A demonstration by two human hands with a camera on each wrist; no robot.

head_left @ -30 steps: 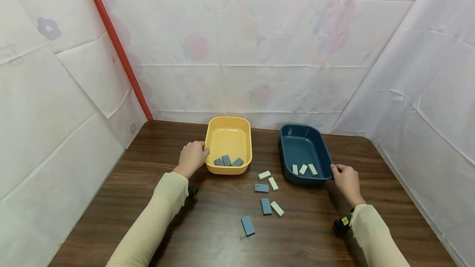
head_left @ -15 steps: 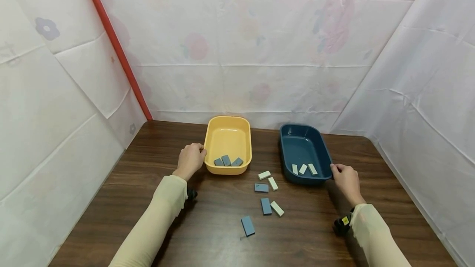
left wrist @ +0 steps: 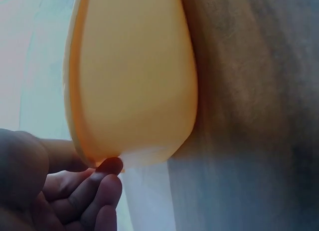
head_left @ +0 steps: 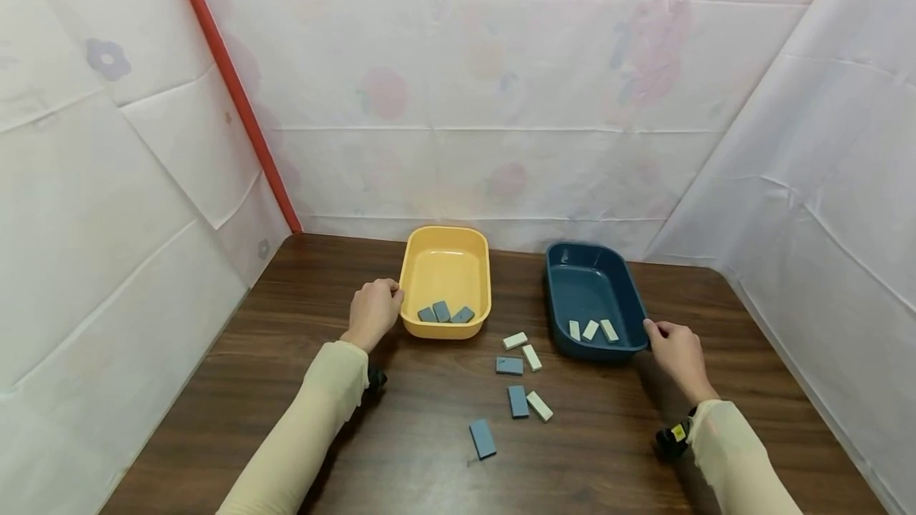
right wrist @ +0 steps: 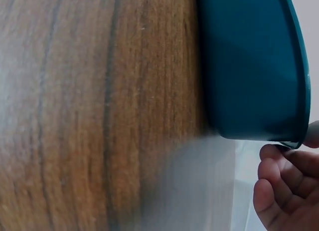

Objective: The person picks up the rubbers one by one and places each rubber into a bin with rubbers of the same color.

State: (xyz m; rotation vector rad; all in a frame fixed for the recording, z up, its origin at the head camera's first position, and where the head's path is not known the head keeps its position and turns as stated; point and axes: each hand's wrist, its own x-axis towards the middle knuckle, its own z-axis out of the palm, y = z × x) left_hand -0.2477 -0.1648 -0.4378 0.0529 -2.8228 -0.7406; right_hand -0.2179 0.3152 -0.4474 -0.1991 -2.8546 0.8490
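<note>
At the left side, a red strip [head_left: 236, 94] runs down the white patterned sheet [head_left: 343, 54] to the wood-grain table [head_left: 401, 451]. Next comes the left hand [head_left: 375, 312], which pinches the rim of the yellow tray [head_left: 445, 269] between thumb and curled fingers, at its left side near the front. In this tray, three grey-blue rectangular blocks [head_left: 441, 311] lie together at the near end. Then, between the two trays and in front of them, six loose blocks are scattered on the table: three grey-blue ones [head_left: 483, 439] and three white ones [head_left: 540, 406] (the white ones look more slender). Further right stands the dark blue tray [head_left: 590, 284], with three white blocks [head_left: 590, 330] inside, also at the near end. Last, the right hand [head_left: 678, 352] pinches this tray's near right corner, its fingers bent.
</note>
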